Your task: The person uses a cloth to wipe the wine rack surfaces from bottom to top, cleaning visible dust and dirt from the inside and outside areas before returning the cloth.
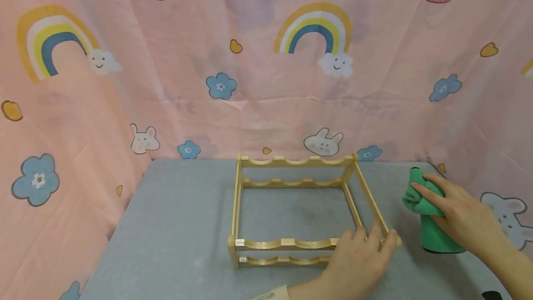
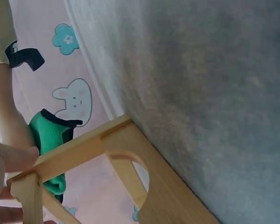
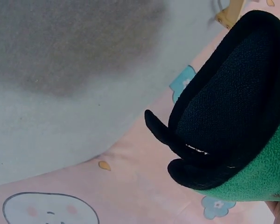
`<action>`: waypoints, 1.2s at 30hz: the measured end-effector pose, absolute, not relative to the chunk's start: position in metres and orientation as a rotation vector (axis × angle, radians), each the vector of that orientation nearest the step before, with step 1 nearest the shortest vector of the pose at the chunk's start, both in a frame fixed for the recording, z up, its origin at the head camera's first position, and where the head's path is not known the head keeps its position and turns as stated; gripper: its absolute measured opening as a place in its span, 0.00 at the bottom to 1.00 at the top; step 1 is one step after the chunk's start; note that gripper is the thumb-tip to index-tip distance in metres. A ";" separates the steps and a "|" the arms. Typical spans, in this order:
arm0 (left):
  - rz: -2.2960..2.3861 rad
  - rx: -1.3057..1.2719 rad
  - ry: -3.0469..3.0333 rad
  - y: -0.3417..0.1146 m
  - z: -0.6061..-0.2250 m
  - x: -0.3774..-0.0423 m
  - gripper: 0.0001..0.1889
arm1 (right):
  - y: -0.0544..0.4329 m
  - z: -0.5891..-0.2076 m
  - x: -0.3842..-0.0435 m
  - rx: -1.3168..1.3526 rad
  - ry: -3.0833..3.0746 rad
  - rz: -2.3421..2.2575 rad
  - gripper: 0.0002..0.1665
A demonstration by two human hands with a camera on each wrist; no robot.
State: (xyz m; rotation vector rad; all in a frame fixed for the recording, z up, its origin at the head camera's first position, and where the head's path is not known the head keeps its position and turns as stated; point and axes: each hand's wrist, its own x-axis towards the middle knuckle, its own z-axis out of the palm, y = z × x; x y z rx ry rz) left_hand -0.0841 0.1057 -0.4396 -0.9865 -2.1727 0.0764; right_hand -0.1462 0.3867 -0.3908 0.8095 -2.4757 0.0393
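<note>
A light wooden rack [image 1: 287, 244] with scalloped rails stands on the grey table. At its front right corner, my left hand [image 1: 358, 258] grips the frame. The left wrist view shows the thumb and fingers on either side of a rack post [image 2: 31, 198]. Off to the right of the rack, my right hand [image 1: 466, 212] holds a green cloth [image 1: 441, 237] with black edging, bunched at its top and hanging down below. Close up in the right wrist view, the cloth [image 3: 270, 172] is folded, its black edge forming a loop; most of the hand is hidden there.
The grey tabletop [image 1: 175, 226] extends left of the rack. A pink printed curtain [image 1: 187, 50] hangs behind the table and along both sides. A small dark object [image 1: 492, 295] shows at the bottom right.
</note>
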 end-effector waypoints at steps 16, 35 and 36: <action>0.012 -0.879 -2.035 0.116 -0.436 -0.091 0.17 | 0.388 -0.393 -0.146 0.778 -2.494 0.048 0.64; -0.098 -1.065 -1.954 0.099 -0.437 -0.094 0.13 | 0.390 -0.393 -0.145 0.712 -2.537 0.051 0.54; -0.108 -1.080 -1.936 0.096 -0.435 -0.094 0.13 | 0.391 -0.393 -0.145 0.709 -2.534 0.048 0.54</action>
